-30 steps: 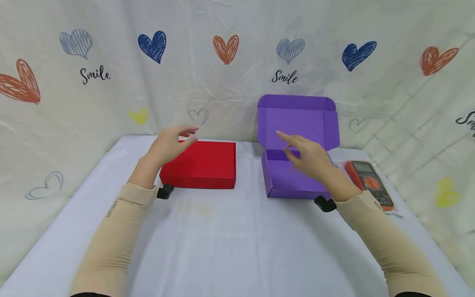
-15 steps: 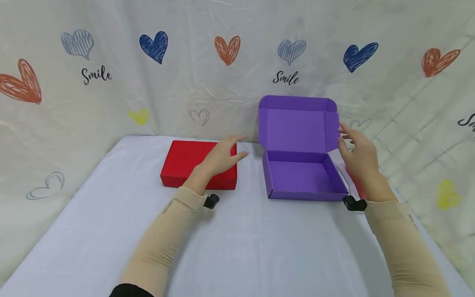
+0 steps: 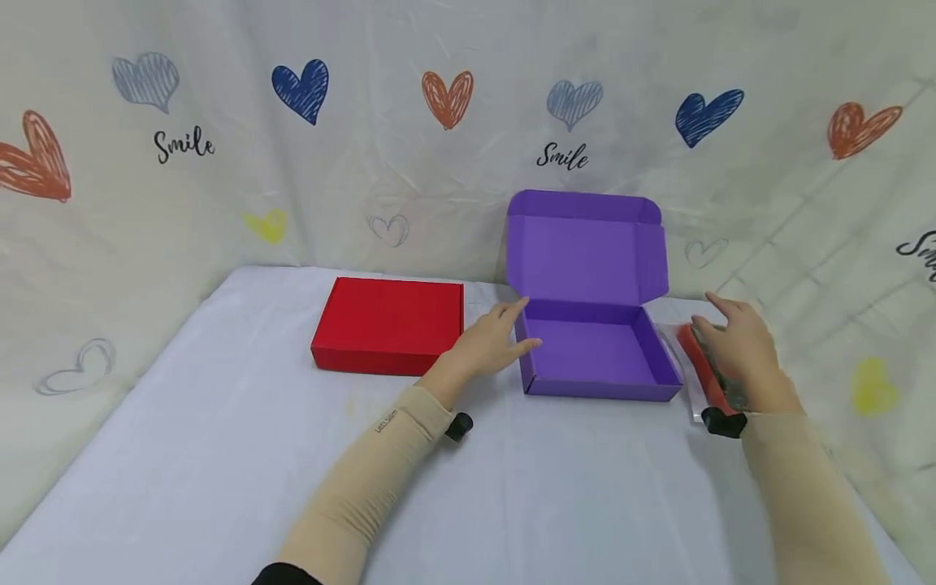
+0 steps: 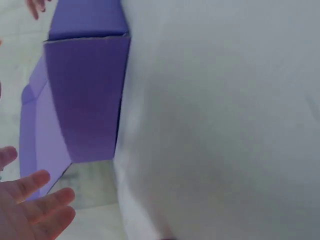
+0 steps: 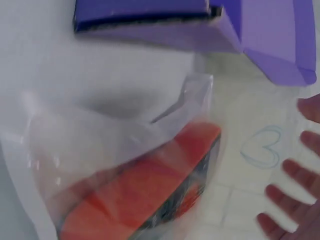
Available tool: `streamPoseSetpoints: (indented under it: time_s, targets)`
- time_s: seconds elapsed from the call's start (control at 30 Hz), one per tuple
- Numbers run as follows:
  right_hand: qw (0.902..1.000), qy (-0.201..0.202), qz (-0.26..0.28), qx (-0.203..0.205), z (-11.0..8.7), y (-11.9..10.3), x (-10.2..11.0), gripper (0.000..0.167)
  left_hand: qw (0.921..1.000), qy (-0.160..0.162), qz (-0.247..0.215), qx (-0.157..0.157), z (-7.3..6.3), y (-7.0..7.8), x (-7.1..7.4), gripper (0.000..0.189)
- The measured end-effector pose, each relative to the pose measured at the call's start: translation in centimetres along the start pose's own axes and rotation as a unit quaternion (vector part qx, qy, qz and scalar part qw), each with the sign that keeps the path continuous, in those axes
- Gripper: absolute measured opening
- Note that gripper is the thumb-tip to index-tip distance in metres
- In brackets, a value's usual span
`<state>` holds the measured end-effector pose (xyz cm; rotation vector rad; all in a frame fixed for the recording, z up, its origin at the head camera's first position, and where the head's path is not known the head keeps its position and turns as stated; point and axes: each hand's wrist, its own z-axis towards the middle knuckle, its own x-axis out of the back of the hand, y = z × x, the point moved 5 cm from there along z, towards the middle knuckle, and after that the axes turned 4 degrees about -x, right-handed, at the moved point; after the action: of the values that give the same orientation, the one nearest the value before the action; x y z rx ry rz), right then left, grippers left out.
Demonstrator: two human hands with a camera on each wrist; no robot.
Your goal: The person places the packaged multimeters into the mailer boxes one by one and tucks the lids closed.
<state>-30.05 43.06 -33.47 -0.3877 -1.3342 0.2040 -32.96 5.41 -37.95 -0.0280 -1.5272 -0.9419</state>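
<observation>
On the table stands a purple box (image 3: 601,349) with its lid (image 3: 585,252) raised at the back; nothing lies inside. At its left wall is my left hand (image 3: 491,337), fingers spread; whether it touches the wall I cannot tell. My right hand (image 3: 747,345) hovers over an orange-and-black multimeter (image 3: 705,370) to the right of the box, with fingers spread. In the right wrist view the multimeter (image 5: 145,190) lies in a clear plastic bag (image 5: 95,135), apart from the fingers (image 5: 300,175). The hand hides part of it in the head view.
A closed red box (image 3: 391,325) lies left of the purple one, close to my left forearm. A white cloth covers the table (image 3: 556,487). Behind it hangs a pale curtain (image 3: 468,179) printed with hearts.
My left hand has moved right, past the red box to the purple box. My right hand has gone from over the purple box, past its lid's right edge, to over the multimeter.
</observation>
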Motion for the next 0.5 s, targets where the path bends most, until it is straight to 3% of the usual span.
streamPoseSetpoints:
  time_s: [0.1, 0.27, 0.37, 0.5]
  targets:
    - [0.9961, -0.072, -0.031, -0.04, -0.4, 2.3, -0.4, 0.078, 0.9996, -0.021, 0.009, 0.019, 0.1, 0.3, -1.1, 0.087]
    - [0.9849, -0.153, -0.034, -0.073, -0.8, 4.4, -1.5, 0.092, 0.9972, -0.053, 0.025, 0.046, 0.0, 0.3, -2.1, 0.096]
    - [0.9791, -0.181, -0.041, -0.084, -1.1, 5.1, -2.3, 0.097, 0.9961, -0.066, 0.042, 0.041, -0.1, 0.1, -2.4, 0.102]
    - [0.9779, -0.187, -0.047, -0.081, -1.1, 5.6, -2.9, 0.097, 0.9947, -0.078, 0.06, 0.031, -0.4, 0.0, -2.8, 0.108]
